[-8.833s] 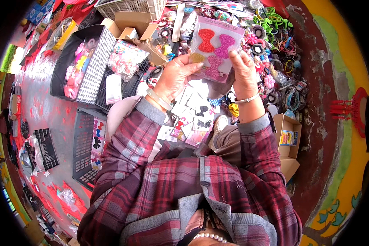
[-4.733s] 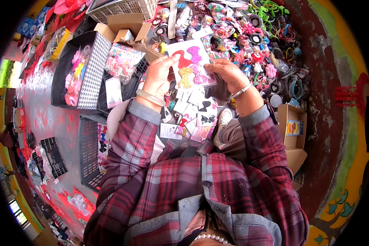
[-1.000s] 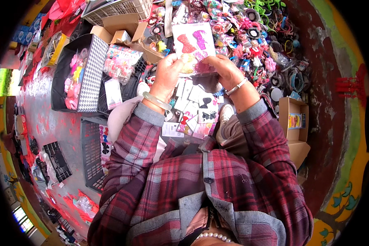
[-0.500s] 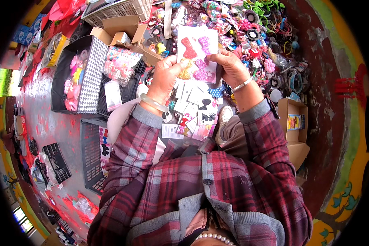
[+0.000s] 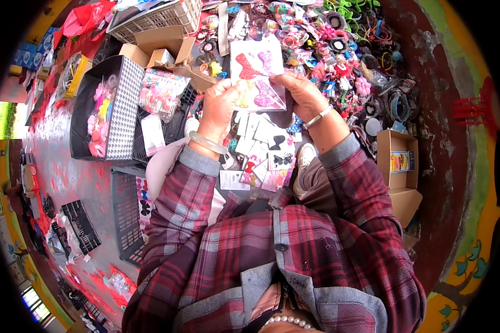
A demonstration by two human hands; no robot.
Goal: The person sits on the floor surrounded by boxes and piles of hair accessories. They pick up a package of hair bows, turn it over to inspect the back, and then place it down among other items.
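Note:
A white card of glitter bows (image 5: 258,76) is stretched between my two hands over the pile. A red, a pink-purple, a gold and a magenta bow show on it, and a shiny clear wrapper seems to cover them. My left hand (image 5: 218,106) pinches the card's lower left edge, its thumb lying over the gold bow. At the right edge, my right hand (image 5: 304,95) grips with thumb and fingers near the magenta bow. Below the card, several small white cards (image 5: 255,126) with bows lie heaped between my legs, a black bow (image 5: 277,142) among them.
Loose hair accessories (image 5: 339,44) spread across the far side. To the left stand a houndstooth box (image 5: 121,105), an open cardboard carton (image 5: 160,40), a pale crate (image 5: 169,21) and a dark plastic basket (image 5: 129,222). An open cardboard box (image 5: 400,191) sits by my right arm.
The card and both hands have shifted slightly left, the right hand a little more. Glare on the wrapper has changed. Both hands keep their grip.

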